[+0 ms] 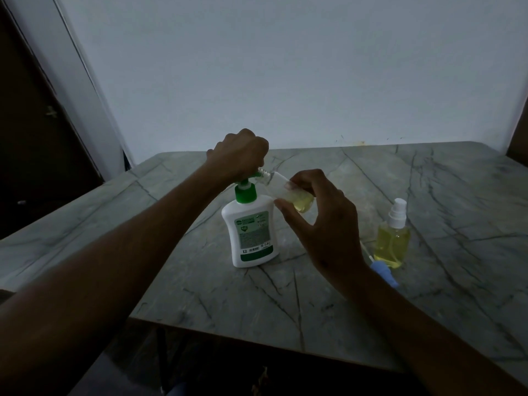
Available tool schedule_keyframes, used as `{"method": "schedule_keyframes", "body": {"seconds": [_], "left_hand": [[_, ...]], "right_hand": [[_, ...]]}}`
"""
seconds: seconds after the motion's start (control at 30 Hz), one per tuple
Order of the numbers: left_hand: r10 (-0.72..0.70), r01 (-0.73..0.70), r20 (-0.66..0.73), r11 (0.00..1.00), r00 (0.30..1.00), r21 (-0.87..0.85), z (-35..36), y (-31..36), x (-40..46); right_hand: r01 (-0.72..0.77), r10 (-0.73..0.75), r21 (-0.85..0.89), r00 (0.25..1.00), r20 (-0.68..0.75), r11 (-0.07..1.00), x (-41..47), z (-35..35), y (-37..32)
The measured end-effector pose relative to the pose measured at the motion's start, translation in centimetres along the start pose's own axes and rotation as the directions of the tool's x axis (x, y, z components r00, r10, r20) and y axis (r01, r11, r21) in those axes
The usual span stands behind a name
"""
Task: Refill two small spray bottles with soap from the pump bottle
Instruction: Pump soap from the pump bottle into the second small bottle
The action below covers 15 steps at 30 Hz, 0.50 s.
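Nearly sideways, open spray bottle (288, 192) holds shallow yellow soap (303, 203)

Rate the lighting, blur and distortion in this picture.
Head view: dim, bluish light with no glare; both arms look dark; the pump bottle label is too soft to read; wide-angle bending curves the table edges and the door frame at left.

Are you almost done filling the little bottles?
About halfway. One spray bottle stands capped and nearly full. The right hand tilts the open second bottle at the spout while the left hand presses the pump. It needs more soap, then its blue cap.
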<state>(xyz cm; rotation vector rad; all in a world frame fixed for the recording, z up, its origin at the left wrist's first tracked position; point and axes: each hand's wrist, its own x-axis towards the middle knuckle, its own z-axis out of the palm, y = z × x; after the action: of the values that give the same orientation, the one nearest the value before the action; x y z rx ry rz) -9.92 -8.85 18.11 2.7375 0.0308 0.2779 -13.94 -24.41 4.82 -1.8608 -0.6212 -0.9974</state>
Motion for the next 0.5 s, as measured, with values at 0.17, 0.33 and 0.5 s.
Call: {"method": "schedule_keyframes", "body": {"seconds": [0.17,0.33,0.5], "left_hand": [[-0.047,0.047,-0.016,0.998,0.999,-0.038,-0.10,-0.41,0.41],[-0.080,0.077,-0.028,0.993,0.996,-0.092,-0.58,0.41,0.12],[-0.066,0.067,0.012,0.995,0.998,-0.080,0.11,0.05,0.15]], "right_hand": [[-0.005,0.006,-0.015,1.000,0.005,1.000,0.02,0.02,0.12],[0.001,-0.001,-0.022,1.000,-0.002,1.000,0.00,0.09,0.17],[-0.012,0.012,-0.014,1.000,0.009,1.000,-0.05,0.16,0.15]]}}
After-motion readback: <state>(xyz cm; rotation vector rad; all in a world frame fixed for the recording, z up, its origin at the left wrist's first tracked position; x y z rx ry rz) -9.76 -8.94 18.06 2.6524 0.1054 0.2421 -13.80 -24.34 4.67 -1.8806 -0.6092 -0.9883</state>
